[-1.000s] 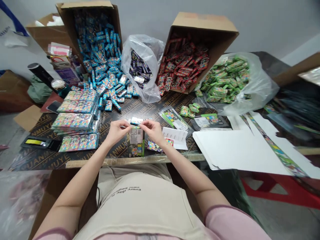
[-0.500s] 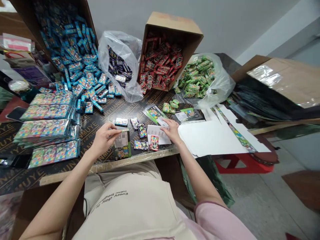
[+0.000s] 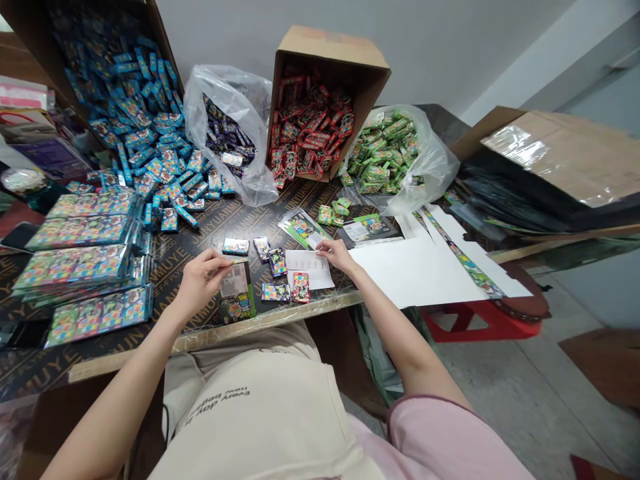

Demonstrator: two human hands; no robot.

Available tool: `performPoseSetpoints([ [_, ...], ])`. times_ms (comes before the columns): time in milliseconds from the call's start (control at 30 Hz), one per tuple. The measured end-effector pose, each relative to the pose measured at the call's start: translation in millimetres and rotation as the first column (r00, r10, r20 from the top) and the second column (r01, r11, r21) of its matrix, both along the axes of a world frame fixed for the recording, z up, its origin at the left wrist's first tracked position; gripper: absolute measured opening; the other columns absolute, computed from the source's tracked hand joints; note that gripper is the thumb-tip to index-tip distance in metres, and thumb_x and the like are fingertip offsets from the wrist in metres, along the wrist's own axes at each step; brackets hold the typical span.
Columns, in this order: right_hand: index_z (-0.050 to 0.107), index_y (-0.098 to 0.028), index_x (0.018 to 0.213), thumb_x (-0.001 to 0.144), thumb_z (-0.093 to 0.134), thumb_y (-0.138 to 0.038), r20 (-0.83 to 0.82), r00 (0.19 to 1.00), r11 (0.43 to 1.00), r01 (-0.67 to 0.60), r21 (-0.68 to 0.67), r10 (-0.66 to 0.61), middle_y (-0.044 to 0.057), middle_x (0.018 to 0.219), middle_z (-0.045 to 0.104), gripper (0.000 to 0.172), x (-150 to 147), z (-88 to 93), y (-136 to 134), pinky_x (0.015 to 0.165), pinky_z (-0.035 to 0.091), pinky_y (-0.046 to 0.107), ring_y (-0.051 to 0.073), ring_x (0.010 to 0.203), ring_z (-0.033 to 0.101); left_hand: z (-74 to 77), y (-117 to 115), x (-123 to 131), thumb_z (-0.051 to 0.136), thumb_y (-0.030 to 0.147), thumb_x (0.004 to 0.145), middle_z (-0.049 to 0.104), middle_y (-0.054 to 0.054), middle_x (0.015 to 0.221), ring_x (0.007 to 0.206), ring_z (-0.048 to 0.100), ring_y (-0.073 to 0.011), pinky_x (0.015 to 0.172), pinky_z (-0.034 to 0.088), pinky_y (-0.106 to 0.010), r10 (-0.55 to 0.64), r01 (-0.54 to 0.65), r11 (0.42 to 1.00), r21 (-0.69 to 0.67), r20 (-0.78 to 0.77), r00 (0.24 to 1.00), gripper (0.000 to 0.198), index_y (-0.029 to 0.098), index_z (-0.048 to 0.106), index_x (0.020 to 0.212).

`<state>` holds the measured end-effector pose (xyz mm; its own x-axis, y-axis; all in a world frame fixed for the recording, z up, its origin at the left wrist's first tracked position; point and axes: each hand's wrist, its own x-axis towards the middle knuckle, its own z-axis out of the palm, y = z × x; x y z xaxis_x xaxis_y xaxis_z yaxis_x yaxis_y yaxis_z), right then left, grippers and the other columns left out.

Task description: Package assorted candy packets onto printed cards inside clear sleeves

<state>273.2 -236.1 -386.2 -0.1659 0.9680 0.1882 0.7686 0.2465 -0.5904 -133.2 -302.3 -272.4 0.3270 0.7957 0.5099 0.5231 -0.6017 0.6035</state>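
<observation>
One flat black-green plastic bag [image 3: 237,299] runs lengthwise toward me from my pinching left grip [image 3: 204,270]. My right grip [image 3: 337,255] I can't judge.

Left hand [image 3: 207,273] pinches; right hand [image 3: 337,255] is palm-down.

From my end, the left hand [image 3: 206,275] hides the upper corner of a dark packet [image 3: 237,300]; I can't read the tiny print on the white slip [image 3: 313,267] by the right hand [image 3: 337,255]. Beyond the left hand a carton [image 3: 154,23] is cut by the top edge; dark sleeves [image 3: 500,190] past the right hand blur
</observation>
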Motion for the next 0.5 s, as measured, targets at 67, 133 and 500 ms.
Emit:
performPoseSetpoints([
  [67,0.070,-0.015,0.077,0.076,0.065,-0.021,0.022,0.999,1.000,-0.023,0.011,0.023,0.003,0.071,0.073,0.008,0.7,-2.2,1.3,0.074,0.044,0.030,0.017,0.067,0.065,-1.1,1.0,0.1,0.060,0.026,0.085,0.064,-0.004,0.076,0.070,0.062,-0.0148,0.065,0.048,-0.026,0.008,-0.008,1.000,0.000,-0.002,1.000,0.017,0.019,0.075,0.084],
  [133,0.070,-0.016,0.075,0.079,0.063,-0.019,0.051,0.998,0.999,-0.028,0.037,0.026,0.003,0.074,0.074,0.009,-0.9,-5.9,0.2,0.079,0.043,0.032,0.017,0.069,0.065,-2.6,2.2,-0.3,0.060,0.027,0.085,0.065,-0.004,0.076,0.071,0.062,-0.0149,0.065,0.048,-0.026,0.014,-0.014,1.000,-0.004,-0.004,1.000,0.017,0.019,0.075,0.085],
  [500,0.070,-0.018,0.085,0.093,0.047,-0.022,0.208,0.978,0.978,-0.019,0.209,-0.025,0.014,0.106,0.070,0.025,-23.6,-26.4,-26.3,0.090,0.039,0.043,0.026,0.096,0.056,-7.1,1.1,0.6,0.060,0.028,0.085,0.065,-0.004,0.077,0.072,0.063,-0.0147,0.067,0.049,-0.026,0.055,-0.055,0.998,-0.004,0.019,0.998,0.017,0.019,0.075,0.085],
])
